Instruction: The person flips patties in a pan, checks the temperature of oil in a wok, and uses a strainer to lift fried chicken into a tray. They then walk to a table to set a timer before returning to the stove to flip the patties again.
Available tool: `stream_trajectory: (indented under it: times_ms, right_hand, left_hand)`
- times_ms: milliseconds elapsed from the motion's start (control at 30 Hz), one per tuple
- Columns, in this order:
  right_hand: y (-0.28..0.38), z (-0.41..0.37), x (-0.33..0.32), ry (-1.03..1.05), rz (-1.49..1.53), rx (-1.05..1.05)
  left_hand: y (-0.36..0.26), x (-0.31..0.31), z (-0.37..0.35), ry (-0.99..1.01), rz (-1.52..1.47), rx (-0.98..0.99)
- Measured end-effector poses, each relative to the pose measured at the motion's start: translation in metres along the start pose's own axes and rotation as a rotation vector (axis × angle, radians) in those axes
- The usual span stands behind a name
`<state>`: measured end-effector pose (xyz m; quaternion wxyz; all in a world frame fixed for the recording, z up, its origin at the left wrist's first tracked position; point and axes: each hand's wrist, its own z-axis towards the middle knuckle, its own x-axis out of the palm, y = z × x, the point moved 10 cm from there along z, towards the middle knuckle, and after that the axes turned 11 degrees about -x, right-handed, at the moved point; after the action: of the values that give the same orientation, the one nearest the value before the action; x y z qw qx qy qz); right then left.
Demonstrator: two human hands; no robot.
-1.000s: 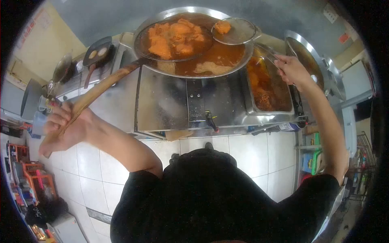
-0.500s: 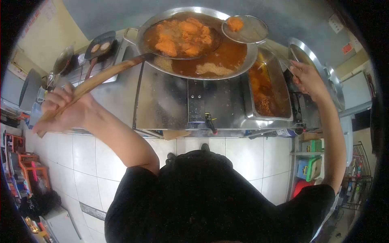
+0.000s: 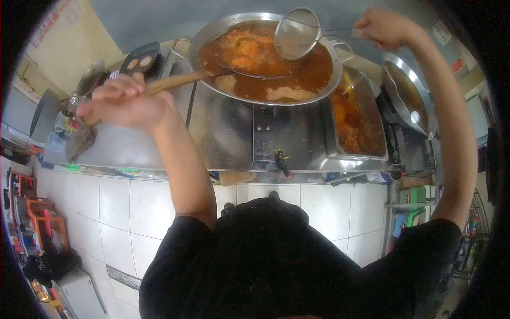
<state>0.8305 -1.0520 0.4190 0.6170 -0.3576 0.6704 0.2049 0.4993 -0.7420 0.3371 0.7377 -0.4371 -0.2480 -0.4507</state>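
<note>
My left hand (image 3: 127,101) is wrapped round the wooden handle (image 3: 178,81) of a large round skimmer, whose head is in the brown oil of a wide two-handled wok (image 3: 339,58). Orange fried pieces (image 3: 247,49), looking like battered chicken, lie in the skimmer, partly under the oil. Up at the right, my right hand (image 3: 390,27) grips the thin wire handle of a mesh strainer (image 3: 297,33). The strainer is tilted steeply above the wok, with nothing visible in its mesh. Pale foam (image 3: 291,94) floats along the wok's near side.
Right of the wok stands a rectangular metal tray (image 3: 376,125) of orange-brown oil and crumbs. Beyond it is another large pan (image 3: 409,93) with a ladle. A dark frying pan (image 3: 139,61) holds round items at the left. The steel counter's edge (image 3: 223,170) runs in front of me.
The large skimmer and its pieces have sunk lower into the oil. The mesh strainer moved left and tipped up; the orange piece it held is out of it. My right hand rose.
</note>
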Motion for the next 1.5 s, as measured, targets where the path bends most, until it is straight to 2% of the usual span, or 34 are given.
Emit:
stream_trajectory:
  times_ms: [33,67,133,167,233,267,300,333,367,400,433,467,567,633,700,767,900,967,1033,1100,1133,1200,1333,1400,1433,1500]
  right_hand:
    - [0.005,-0.006,-0.006,0.1,0.003,0.126]
    - [0.018,-0.009,-0.019,0.099,0.004,0.122]
    - [0.031,-0.018,-0.022,0.319,-0.167,0.103]
    - [0.029,-0.02,-0.024,0.317,-0.167,0.107]
    - [0.007,-0.028,-0.029,0.229,-0.201,0.22]
    - [-0.022,-0.022,-0.011,0.243,-0.204,0.214]
    - [-0.063,-0.002,-0.001,0.034,-0.12,0.154]
    - [-0.083,0.008,-0.006,-0.195,-0.038,0.098]
    - [-0.08,0.005,-0.007,-0.219,-0.046,0.106]
    - [-0.066,-0.005,-0.005,-0.249,-0.188,0.074]
    - [-0.052,-0.011,0.008,-0.256,-0.324,0.035]
    - [-0.086,-0.002,0.024,-0.275,-0.267,0.033]
    - [-0.069,-0.033,0.036,-0.262,-0.366,0.151]
    - [-0.085,-0.033,0.062,-0.259,-0.362,0.121]
    - [-0.091,-0.033,0.061,-0.314,-0.372,0.118]
    - [-0.068,-0.043,0.075,-0.373,-0.407,-0.043]
    - [-0.06,-0.04,0.099,-0.206,-0.381,0.131]
    - [-0.06,-0.035,0.117,-0.184,-0.306,0.136]
    - [-0.058,-0.031,0.131,-0.171,-0.233,0.13]
    - [-0.049,-0.026,0.154,-0.037,-0.229,0.038]
    - [-0.05,-0.028,0.159,-0.038,-0.225,0.036]
    - [-0.039,-0.038,0.149,-0.255,-0.052,-0.031]
    - [-0.029,-0.061,0.142,-0.225,-0.042,-0.038]
    - [-0.018,-0.073,0.127,-0.375,-0.235,-0.127]
    - [-0.018,-0.074,0.126,-0.376,-0.232,-0.126]
    - [-0.036,-0.08,0.124,-0.422,0.032,0.058]
  left_hand:
    - [-0.004,0.001,-0.001,-0.001,0.005,0.0]
    - [-0.007,0.002,0.0,-0.03,-0.012,-0.017]
    - [-0.009,0.002,0.003,-0.052,-0.042,-0.027]
    - [-0.014,0.004,0.002,-0.024,-0.029,-0.012]
    - [-0.015,0.003,0.006,-0.005,-0.008,-0.009]
    - [-0.007,-0.007,0.014,-0.08,0.016,-0.052]
    - [-0.003,-0.019,0.018,-0.155,0.039,-0.092]
    - [-0.015,-0.013,0.012,-0.012,-0.034,-0.034]
    - [-0.012,-0.009,0.015,-0.004,-0.055,-0.02]
    - [-0.011,-0.005,0.014,0.027,-0.042,0.011]
    - [-0.014,-0.006,0.008,0.051,-0.013,0.026]
    - [-0.018,-0.012,0.0,0.045,-0.002,0.012]
    - [-0.022,-0.004,0.009,0.072,-0.167,-0.011]
    - [-0.019,-0.017,0.015,0.056,-0.127,0.004]
    - [-0.021,-0.02,0.023,-0.018,-0.184,-0.015]
    - [-0.018,-0.029,0.025,0.036,-0.254,-0.044]
    - [-0.034,-0.029,0.024,0.102,-0.297,0.013]
    - [-0.043,-0.023,0.027,0.132,-0.298,0.012]
    - [-0.05,-0.03,0.037,0.061,-0.346,-0.01]
    - [-0.061,-0.023,0.042,0.092,-0.33,0.011]
    - [-0.067,-0.017,0.043,0.123,-0.321,0.028]
    - [-0.077,-0.013,0.045,0.069,-0.281,0.067]
    - [-0.095,-0.005,0.052,-0.1,-0.221,0.139]
    - [-0.101,0.001,0.058,-0.107,-0.182,0.14]
    - [-0.103,0.004,0.061,-0.115,-0.149,0.143]
    - [-0.109,0.005,0.07,-0.116,-0.156,0.18]
